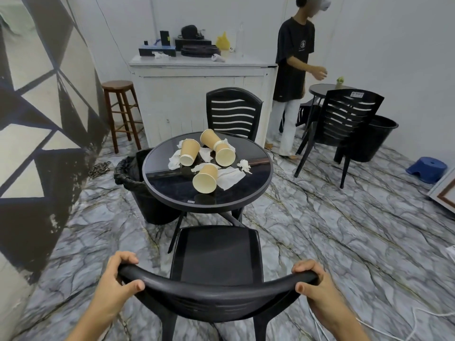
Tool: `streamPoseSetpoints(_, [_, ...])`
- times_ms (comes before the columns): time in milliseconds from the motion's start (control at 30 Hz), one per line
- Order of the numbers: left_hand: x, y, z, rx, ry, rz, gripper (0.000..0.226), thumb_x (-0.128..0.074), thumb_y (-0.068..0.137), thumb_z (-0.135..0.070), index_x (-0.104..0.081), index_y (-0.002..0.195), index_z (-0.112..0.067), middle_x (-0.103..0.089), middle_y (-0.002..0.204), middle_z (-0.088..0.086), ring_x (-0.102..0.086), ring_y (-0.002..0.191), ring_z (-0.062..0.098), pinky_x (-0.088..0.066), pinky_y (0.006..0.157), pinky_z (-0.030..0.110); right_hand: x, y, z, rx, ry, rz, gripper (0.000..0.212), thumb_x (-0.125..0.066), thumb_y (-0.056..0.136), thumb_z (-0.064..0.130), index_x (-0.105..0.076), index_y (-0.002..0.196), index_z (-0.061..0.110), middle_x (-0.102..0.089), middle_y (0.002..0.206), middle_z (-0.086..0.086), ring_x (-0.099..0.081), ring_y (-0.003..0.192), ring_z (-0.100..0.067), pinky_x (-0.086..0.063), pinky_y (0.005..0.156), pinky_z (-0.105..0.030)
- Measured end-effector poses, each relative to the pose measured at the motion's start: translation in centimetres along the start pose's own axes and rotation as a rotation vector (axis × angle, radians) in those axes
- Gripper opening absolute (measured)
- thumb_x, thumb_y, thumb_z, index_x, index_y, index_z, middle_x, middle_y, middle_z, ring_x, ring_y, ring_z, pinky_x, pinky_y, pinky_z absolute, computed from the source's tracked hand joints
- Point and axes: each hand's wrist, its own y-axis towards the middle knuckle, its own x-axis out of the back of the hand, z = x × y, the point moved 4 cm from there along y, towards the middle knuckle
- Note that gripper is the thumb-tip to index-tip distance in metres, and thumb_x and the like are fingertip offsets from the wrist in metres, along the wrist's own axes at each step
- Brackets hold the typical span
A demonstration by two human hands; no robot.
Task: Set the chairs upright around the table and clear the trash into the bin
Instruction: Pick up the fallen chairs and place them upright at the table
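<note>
both hands (118, 279) grip chair (216, 257); table (172, 188) sticker seemingly unreadable.

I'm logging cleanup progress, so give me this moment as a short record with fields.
near chair: upright, facing the table
left hand: grips the chair's top rail
right hand: grips the same rail
far chair: upright behind the table
table: round, black
paper cups: three, on their sides
napkins: crumpled around the cups
bin: black-lined, left of the table
</note>
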Motion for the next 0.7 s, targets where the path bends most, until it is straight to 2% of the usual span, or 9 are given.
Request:
streamPoseSetpoints(67, [0.0, 0.6, -0.6, -0.007, 0.037, 0.019, 0.075, -0.08, 0.031, -0.053, -0.049, 0.085, -0.011, -0.046, 0.096, 0.01, -0.048, 0.078, 0.019, -0.039, 0.052, 0.015, -0.3, 0.0, 0.0, 0.015, 0.005, -0.014, 0.028, -0.076, 0.038, -0.005, -0.066, 0.054, 0.016, -0.061, 0.061, -0.001, -0.058, 0.053, -0.012, -0.047, 0.048, -0.018])
streamPoseSetpoints(133, [0.0, 1.5, -1.3, -0.023, 0.052, 0.043, 0.068, -0.076, 0.036, -0.048, -0.048, 0.085, -0.01, -0.044, 0.093, 0.015, -0.046, 0.07, 0.019, -0.037, 0.047, 0.014, -0.6, 0.1, -0.2, 0.028, 0.009, -0.043, 0.026, -0.07, 0.043, -0.007, -0.066, 0.053, 0.017, -0.061, 0.062, 0.0, -0.058, 0.054, -0.011, -0.048, 0.049, -0.018])
streamPoseSetpoints(267, [0.4, 2.3, -2.0, -0.059, 0.048, 0.044, 0.093, -0.08, 0.025, -0.068, -0.046, 0.085, -0.005, -0.045, 0.084, 0.012, -0.048, 0.055, 0.003, -0.039, 0.045, 0.012, -1.3, 0.1, -0.5, 0.043, 0.011, -0.04, 0.032, -0.081, 0.037, -0.006, -0.066, 0.053, 0.017, -0.062, 0.066, -0.001, -0.06, 0.056, -0.01, -0.049, 0.051, -0.018])
streamPoseSetpoints(400, [1.0, 1.4, -1.5, -0.044, 0.031, 0.048, 0.092, -0.081, 0.027, -0.068, -0.047, 0.087, -0.008, -0.048, 0.091, 0.007, -0.053, 0.067, -0.001, -0.044, 0.053, 0.015, -1.5, 0.0, -0.8, 0.041, -0.035, -0.028, 0.032, -0.082, 0.037, -0.004, -0.066, 0.054, 0.018, -0.06, 0.072, -0.005, -0.06, 0.057, -0.009, -0.049, 0.052, -0.018])
streamPoseSetpoints(467, [1.7, 0.7, -0.9, -0.019, 0.02, 0.03, 0.096, -0.078, 0.024, -0.074, -0.048, 0.09, -0.011, -0.051, 0.102, 0.001, -0.055, 0.086, -0.003, -0.047, 0.068, 0.021, -2.1, -0.2, -1.1, 0.027, -0.051, -0.013, 0.028, -0.074, 0.041, -0.005, -0.066, 0.054, 0.018, -0.058, 0.074, -0.006, -0.06, 0.056, -0.009, -0.048, 0.05, -0.018])
streamPoseSetpoints(533, [2.5, 0.4, -0.5, 0.002, 0.011, 0.021, 0.098, -0.076, 0.023, -0.076, -0.049, 0.092, -0.013, -0.051, 0.11, 0.0, -0.051, 0.103, 0.005, -0.045, 0.079, 0.032, -2.8, -0.6, -1.3, 0.026, -0.055, 0.008, 0.033, -0.083, 0.032, -0.002, -0.066, 0.053, 0.017, -0.06, 0.07, -0.005, -0.059, 0.055, -0.01, -0.048, 0.049, -0.018])
streamPoseSetpoints(600, [2.8, 0.5, -0.5, 0.006, 0.038, 0.033, 0.097, -0.076, 0.025, -0.077, -0.05, 0.093, -0.012, -0.051, 0.109, 0.005, -0.051, 0.101, 0.011, -0.047, 0.076, 0.028, -3.0, -1.0, -1.3, 0.033, -0.058, 0.014, 0.031, -0.092, 0.038, 0.006, -0.066, 0.054, 0.016, -0.06, 0.07, -0.005, -0.06, 0.056, -0.01, -0.048, 0.049, -0.018])
streamPoseSetpoints(667, [2.7, 0.8, -0.8, 0.004, 0.078, 0.066, 0.099, -0.076, 0.026, -0.076, -0.05, 0.094, -0.01, -0.05, 0.106, 0.01, -0.052, 0.092, 0.015, -0.047, 0.066, 0.018, -2.8, -1.1, -1.4, 0.038, -0.017, 0.005, 0.027, -0.073, 0.056, -0.01, -0.066, 0.052, 0.016, -0.056, 0.075, -0.01, -0.06, 0.055, -0.01, -0.048, 0.049, -0.018])
streamPoseSetpoints(700, [2.6, 0.9, -1.0, 0.001, 0.093, 0.076, 0.1, -0.077, 0.026, -0.076, -0.051, 0.094, -0.009, -0.05, 0.104, 0.012, -0.051, 0.088, 0.018, -0.047, 0.061, 0.016, -2.8, -1.1, -1.5, 0.026, -0.02, 0.001, 0.027, -0.073, 0.055, -0.01, -0.066, 0.051, 0.016, -0.057, 0.074, -0.01, -0.06, 0.055, -0.009, -0.049, 0.049, -0.018])
